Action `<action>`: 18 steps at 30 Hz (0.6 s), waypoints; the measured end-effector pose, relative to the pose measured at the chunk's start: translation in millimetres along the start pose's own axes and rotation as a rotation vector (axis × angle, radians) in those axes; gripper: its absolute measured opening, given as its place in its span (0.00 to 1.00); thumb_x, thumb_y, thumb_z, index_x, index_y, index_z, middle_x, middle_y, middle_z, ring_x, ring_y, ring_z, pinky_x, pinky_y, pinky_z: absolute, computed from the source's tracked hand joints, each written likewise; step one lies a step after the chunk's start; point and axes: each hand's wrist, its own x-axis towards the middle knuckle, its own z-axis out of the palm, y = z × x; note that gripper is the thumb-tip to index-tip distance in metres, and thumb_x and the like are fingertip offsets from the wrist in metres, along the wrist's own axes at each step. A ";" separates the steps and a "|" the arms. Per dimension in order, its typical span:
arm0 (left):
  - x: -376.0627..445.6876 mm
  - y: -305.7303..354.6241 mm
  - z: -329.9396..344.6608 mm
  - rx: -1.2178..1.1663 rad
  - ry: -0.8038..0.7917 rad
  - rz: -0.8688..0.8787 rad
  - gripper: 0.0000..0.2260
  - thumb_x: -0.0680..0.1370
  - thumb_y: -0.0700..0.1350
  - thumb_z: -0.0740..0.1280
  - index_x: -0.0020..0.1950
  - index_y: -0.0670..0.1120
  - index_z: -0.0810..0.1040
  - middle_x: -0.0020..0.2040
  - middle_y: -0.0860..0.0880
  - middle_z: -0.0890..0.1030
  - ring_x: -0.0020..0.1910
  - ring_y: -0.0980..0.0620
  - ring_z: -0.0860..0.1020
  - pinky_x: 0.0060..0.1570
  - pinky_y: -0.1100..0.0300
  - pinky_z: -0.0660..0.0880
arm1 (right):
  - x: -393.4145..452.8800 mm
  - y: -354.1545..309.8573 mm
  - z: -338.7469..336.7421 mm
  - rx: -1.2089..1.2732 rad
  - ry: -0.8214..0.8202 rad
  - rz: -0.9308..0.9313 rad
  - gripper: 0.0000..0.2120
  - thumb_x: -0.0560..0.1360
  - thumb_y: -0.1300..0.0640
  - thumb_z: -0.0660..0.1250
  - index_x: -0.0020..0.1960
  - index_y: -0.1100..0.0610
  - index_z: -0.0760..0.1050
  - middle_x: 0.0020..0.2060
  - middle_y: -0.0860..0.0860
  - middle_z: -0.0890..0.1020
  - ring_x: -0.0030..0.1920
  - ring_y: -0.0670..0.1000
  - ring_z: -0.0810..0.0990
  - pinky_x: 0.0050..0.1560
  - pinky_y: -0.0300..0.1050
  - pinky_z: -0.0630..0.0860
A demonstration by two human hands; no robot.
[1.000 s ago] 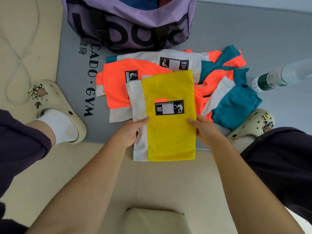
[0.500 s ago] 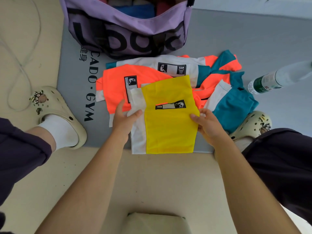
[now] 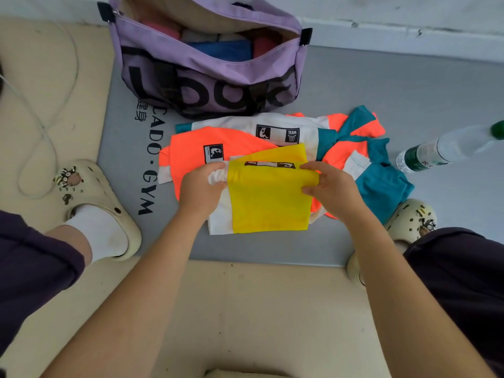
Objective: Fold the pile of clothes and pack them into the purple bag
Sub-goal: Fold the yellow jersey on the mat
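A yellow and white garment (image 3: pixel 268 203) lies on the grey gym mat (image 3: pixel 354 99), bent over on itself along its upper part. My left hand (image 3: pixel 200 190) grips its bunched white edge on the left. On the right, my right hand (image 3: pixel 331 188) pinches the yellow edge at the fold. Beneath and beyond it lies a pile of orange, white and teal clothes (image 3: pixel 341 148). The purple bag (image 3: pixel 207 64) stands open at the far side of the mat, with folded blue and pink items inside.
A clear plastic water bottle (image 3: pixel 441 150) lies on the mat at the right. My feet in cream clogs (image 3: pixel 101 203) flank the clothes, the other clog (image 3: pixel 409 219) touching the teal cloth. A white cord (image 3: pixel 41 124) loops on the beige floor at the left.
Both hands slid up the garment's sides and lifted it, folding its upper part over so the black label now sits at the crease. The view tilted up, showing more of the bag's opening.
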 end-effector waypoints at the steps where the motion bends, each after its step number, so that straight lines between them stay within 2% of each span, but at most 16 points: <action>1: 1.1 0.8 1.6 0.024 0.030 0.007 0.18 0.74 0.37 0.72 0.64 0.46 0.80 0.61 0.45 0.81 0.60 0.46 0.77 0.54 0.63 0.69 | 2.0 -2.4 1.6 -0.130 0.040 -0.029 0.21 0.73 0.60 0.72 0.63 0.48 0.76 0.56 0.55 0.81 0.54 0.56 0.79 0.56 0.52 0.76; 5: 8.4 4.3 6.6 0.076 0.069 0.032 0.19 0.74 0.35 0.69 0.64 0.46 0.80 0.56 0.43 0.83 0.56 0.42 0.79 0.54 0.52 0.76 | 6.5 -13.4 7.6 -0.461 0.144 -0.152 0.17 0.75 0.54 0.69 0.64 0.50 0.75 0.48 0.57 0.83 0.48 0.61 0.79 0.49 0.51 0.73; 9: 17.8 8.4 4.2 0.113 0.060 0.080 0.17 0.74 0.35 0.69 0.62 0.43 0.80 0.54 0.41 0.83 0.54 0.42 0.79 0.52 0.51 0.76 | 13.0 -16.2 3.9 -0.600 0.191 -0.212 0.16 0.75 0.54 0.68 0.63 0.52 0.76 0.48 0.58 0.82 0.48 0.63 0.78 0.48 0.53 0.71; 11: 20.5 11.4 0.2 0.147 0.056 0.114 0.09 0.73 0.35 0.68 0.51 0.42 0.84 0.43 0.41 0.83 0.42 0.43 0.78 0.41 0.51 0.74 | 14.9 -14.8 1.4 -0.503 0.182 -0.204 0.17 0.75 0.56 0.69 0.63 0.54 0.77 0.49 0.58 0.77 0.48 0.61 0.77 0.48 0.52 0.72; 12: 21.4 12.7 -2.8 0.184 0.049 0.126 0.05 0.72 0.36 0.67 0.42 0.41 0.83 0.36 0.41 0.80 0.35 0.45 0.75 0.35 0.51 0.70 | 14.5 -14.2 -0.4 -0.431 0.187 -0.222 0.17 0.74 0.58 0.71 0.62 0.56 0.78 0.49 0.58 0.75 0.48 0.59 0.75 0.48 0.50 0.72; 13: 22.8 13.6 -5.1 0.208 0.043 0.129 0.05 0.72 0.36 0.67 0.36 0.38 0.79 0.32 0.39 0.76 0.32 0.46 0.70 0.32 0.50 0.66 | 13.9 -14.5 -2.4 -0.362 0.190 -0.255 0.17 0.73 0.59 0.72 0.61 0.57 0.79 0.50 0.58 0.73 0.49 0.57 0.73 0.49 0.48 0.71; 14: 23.6 14.0 -8.0 0.218 0.032 0.111 0.07 0.72 0.37 0.67 0.34 0.36 0.77 0.31 0.38 0.75 0.31 0.47 0.68 0.32 0.49 0.63 | 13.0 -15.1 -5.3 -0.299 0.179 -0.285 0.16 0.72 0.61 0.73 0.60 0.59 0.79 0.51 0.59 0.72 0.51 0.56 0.72 0.51 0.46 0.69; 16: 25.7 13.4 -15.1 0.198 0.011 0.068 0.06 0.71 0.39 0.70 0.38 0.37 0.80 0.37 0.37 0.77 0.37 0.48 0.70 0.36 0.51 0.66 | 11.2 -17.8 -14.4 -0.156 0.093 -0.261 0.15 0.73 0.61 0.72 0.59 0.56 0.77 0.56 0.54 0.74 0.54 0.53 0.72 0.56 0.44 0.70; 18: 26.2 14.3 -25.4 0.148 -0.045 0.051 0.06 0.70 0.41 0.74 0.45 0.42 0.83 0.49 0.44 0.76 0.50 0.50 0.71 0.49 0.57 0.68 | 8.2 -21.9 -25.3 0.020 -0.021 -0.149 0.10 0.76 0.56 0.70 0.55 0.47 0.75 0.52 0.48 0.76 0.53 0.52 0.74 0.57 0.47 0.73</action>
